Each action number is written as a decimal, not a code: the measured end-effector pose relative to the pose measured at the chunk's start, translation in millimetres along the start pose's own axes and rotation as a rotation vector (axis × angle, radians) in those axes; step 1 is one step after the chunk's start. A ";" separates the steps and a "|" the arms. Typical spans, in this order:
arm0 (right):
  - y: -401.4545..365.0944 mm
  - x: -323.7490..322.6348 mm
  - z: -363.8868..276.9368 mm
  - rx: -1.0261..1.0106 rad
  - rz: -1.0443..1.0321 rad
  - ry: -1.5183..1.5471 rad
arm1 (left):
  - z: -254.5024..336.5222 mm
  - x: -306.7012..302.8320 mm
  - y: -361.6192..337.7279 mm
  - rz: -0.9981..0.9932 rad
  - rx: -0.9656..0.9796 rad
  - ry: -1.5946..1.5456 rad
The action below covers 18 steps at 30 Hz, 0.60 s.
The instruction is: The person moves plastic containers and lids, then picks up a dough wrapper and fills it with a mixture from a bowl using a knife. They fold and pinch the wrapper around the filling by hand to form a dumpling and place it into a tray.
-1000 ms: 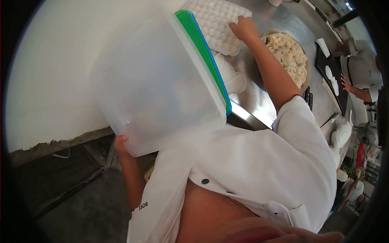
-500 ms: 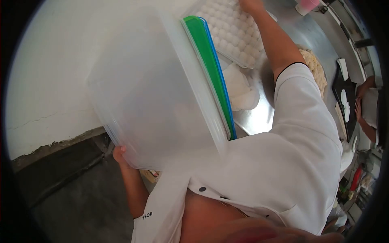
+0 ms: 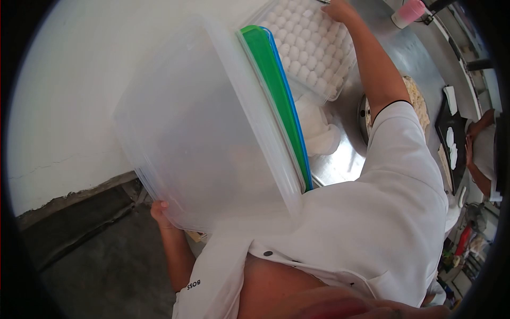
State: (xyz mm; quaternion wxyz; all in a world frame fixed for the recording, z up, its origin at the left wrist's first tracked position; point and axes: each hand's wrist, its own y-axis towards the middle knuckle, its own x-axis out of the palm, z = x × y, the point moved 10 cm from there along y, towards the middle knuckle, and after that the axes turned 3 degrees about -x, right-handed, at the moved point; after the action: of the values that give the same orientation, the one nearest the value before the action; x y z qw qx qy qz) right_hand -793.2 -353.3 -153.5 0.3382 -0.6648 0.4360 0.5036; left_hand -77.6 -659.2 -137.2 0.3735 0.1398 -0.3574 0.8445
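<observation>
My left hand (image 3: 160, 211) is closed on the lower corner of a large translucent plastic bin (image 3: 196, 138), thumb on the outside and the other fingers hidden. The bin leans on its side against my body and the wall. Green and blue lids (image 3: 273, 80) stand on edge along its rim. My right arm reaches over the metal table, and my right hand (image 3: 340, 10) is curled at the far end of a clear tray of white eggs (image 3: 311, 50). A small dark object shows at its fingertips, and I cannot tell what it is.
White cloth or bags (image 3: 316, 127) lie below the eggs on the metal table (image 3: 340, 167). A metal bowl of dough (image 3: 417, 101) is partly behind my right arm. A pink-and-white cup (image 3: 408, 13) stands farther back. Another person's hands (image 3: 469, 151) are beside a black tray (image 3: 450, 138) at right.
The view has shifted slightly, so the eggs, table and bowl appear lower. More of the egg tray's far end and my right hand shows. My left hand keeps its hold on the bin.
</observation>
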 end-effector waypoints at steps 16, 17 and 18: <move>8.1 21.7 -23.0 -0.276 -0.010 -0.191 | -1.3 0.2 -0.8 0.000 0.035 -0.004; -4.4 4.2 -11.5 -0.073 0.032 0.056 | -2.2 -3.6 -0.4 -0.003 0.029 0.000; -5.3 3.9 -11.3 -0.073 0.030 0.056 | -2.9 -5.3 0.0 -0.008 0.024 0.005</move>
State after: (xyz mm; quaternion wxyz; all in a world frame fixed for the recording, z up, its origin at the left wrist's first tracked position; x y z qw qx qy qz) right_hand -783.7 -362.1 -154.3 0.2937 -0.6838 0.4366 0.5055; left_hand -73.9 -660.0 -142.0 0.3761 0.1436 -0.3458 0.8476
